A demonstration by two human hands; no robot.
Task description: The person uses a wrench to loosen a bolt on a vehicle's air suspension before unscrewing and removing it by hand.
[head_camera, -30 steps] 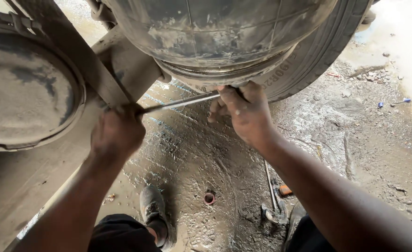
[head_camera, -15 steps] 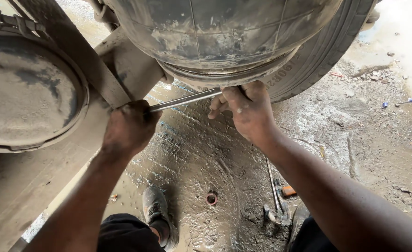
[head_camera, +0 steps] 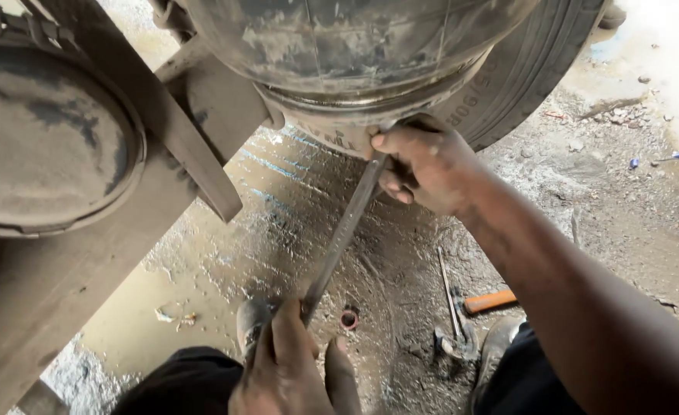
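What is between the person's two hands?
In the head view, a long metal bar runs from the left hand up to the right hand; behind it is wet, muddy ground.

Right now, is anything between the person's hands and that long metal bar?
Nothing visible. The left hand grips the metal bar at its lower end, and the right hand holds its top end under the big rubber part.

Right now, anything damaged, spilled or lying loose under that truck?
Tools lie loose in the wet mud: an orange-handled tool, a thin rod and a small red ring near the shoe. A murky puddle sits beside them.
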